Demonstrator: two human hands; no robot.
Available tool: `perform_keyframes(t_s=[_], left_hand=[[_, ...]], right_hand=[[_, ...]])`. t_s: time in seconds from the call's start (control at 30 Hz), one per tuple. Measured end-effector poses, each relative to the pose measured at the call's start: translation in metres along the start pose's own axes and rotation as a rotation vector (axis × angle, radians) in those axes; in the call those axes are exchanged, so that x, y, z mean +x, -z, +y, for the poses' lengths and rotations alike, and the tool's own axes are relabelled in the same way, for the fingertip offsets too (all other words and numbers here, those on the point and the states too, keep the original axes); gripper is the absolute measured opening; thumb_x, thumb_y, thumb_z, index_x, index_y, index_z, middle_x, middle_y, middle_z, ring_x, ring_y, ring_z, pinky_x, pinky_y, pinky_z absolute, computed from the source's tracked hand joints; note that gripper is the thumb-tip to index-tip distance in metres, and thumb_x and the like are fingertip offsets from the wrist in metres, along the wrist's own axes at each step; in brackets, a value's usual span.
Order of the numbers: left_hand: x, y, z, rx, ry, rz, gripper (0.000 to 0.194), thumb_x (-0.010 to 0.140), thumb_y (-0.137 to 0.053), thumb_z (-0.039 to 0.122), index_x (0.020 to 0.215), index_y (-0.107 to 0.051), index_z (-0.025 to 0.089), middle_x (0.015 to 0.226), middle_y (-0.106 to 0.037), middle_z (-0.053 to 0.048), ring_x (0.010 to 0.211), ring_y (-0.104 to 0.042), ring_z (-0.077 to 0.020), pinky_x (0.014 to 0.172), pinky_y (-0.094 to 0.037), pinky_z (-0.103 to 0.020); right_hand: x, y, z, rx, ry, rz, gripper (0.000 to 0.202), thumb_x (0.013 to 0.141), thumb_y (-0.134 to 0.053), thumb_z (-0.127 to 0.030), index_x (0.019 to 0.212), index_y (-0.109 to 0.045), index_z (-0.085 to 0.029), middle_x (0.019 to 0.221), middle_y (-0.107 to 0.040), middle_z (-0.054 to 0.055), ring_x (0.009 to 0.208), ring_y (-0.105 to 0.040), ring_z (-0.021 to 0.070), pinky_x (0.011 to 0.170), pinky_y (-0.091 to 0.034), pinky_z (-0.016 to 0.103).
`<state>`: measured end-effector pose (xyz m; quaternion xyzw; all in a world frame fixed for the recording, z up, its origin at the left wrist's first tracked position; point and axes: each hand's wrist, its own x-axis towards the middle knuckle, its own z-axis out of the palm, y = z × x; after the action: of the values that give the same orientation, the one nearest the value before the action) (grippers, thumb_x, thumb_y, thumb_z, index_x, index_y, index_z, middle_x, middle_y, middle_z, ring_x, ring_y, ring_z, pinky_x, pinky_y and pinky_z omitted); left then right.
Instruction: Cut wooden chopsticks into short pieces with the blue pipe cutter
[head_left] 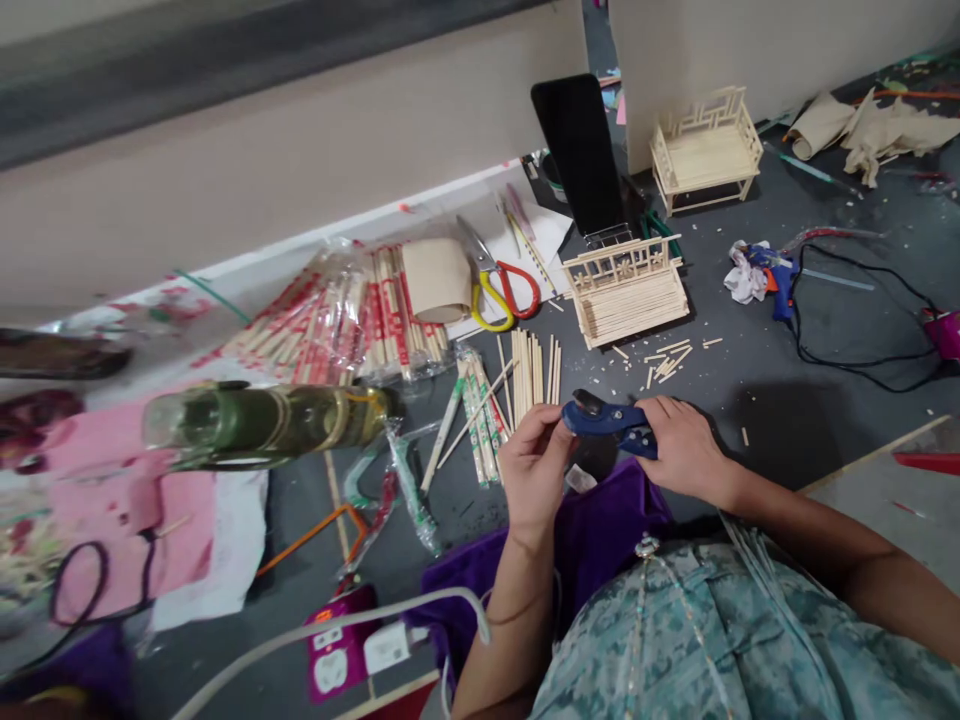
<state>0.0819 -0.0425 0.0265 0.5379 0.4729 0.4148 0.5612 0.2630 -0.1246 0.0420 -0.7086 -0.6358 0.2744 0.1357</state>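
Note:
My right hand (686, 445) is wrapped round the handles of a blue hand cutter (600, 418) with a dark head. At the cutter's head my left hand (534, 465) is closed in a pinch; whatever lies between its fingertips is too small to make out. Just beyond my left hand lies a row of bare wooden sticks (532, 365), with green-printed wrapped chopsticks (480, 420) to their left. A miniature bench of sticks (630, 300) stands beyond the cutter, and short cut stick pieces (670, 362) are scattered in front of it.
Scissors (499, 285) with red and yellow handles lie beside a sandpaper roll (437, 280) and red-wrapped chopsticks (337, 310). A green bottle (262, 425) lies at left. A dark phone (577, 150) leans upright near a finished miniature bench (709, 155). A white cable (337, 625) crosses the front.

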Motion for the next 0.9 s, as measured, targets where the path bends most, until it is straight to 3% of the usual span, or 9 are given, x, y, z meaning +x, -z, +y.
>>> perform_keyframes(t_s=[0.37,0.57,0.9], left_hand=[[-0.012,0.001,0.01,0.088,-0.17,-0.092,0.011,0.087,-0.074,0.03,0.083,-0.077,0.021,0.068,-0.056,0.001,0.059,-0.05,-0.0108,0.053,-0.038,-0.024],[-0.016,0.002,0.019,0.227,-0.267,-0.159,0.019,0.09,-0.069,0.026,0.073,-0.074,0.019,0.066,-0.055,0.0,0.064,-0.052,-0.0123,0.059,-0.04,-0.025],[-0.019,0.001,0.02,0.309,-0.375,-0.183,0.016,0.09,-0.066,0.016,0.076,-0.072,0.02,0.071,-0.054,0.002,0.067,-0.051,-0.011,0.06,-0.041,-0.023]], right_hand=[[-0.007,-0.005,0.0,-0.023,0.006,0.017,0.047,0.083,-0.067,-0.037,0.123,-0.055,-0.016,0.118,-0.065,0.015,0.109,-0.061,0.0316,0.096,-0.047,0.045],[-0.011,-0.007,0.0,-0.012,0.028,0.049,0.048,0.082,-0.068,-0.034,0.124,-0.054,-0.015,0.118,-0.065,0.015,0.109,-0.061,0.0313,0.096,-0.046,0.044],[-0.017,-0.009,0.0,-0.005,0.025,0.066,0.044,0.082,-0.066,-0.03,0.122,-0.055,-0.015,0.117,-0.067,0.014,0.109,-0.061,0.0319,0.095,-0.046,0.044]])
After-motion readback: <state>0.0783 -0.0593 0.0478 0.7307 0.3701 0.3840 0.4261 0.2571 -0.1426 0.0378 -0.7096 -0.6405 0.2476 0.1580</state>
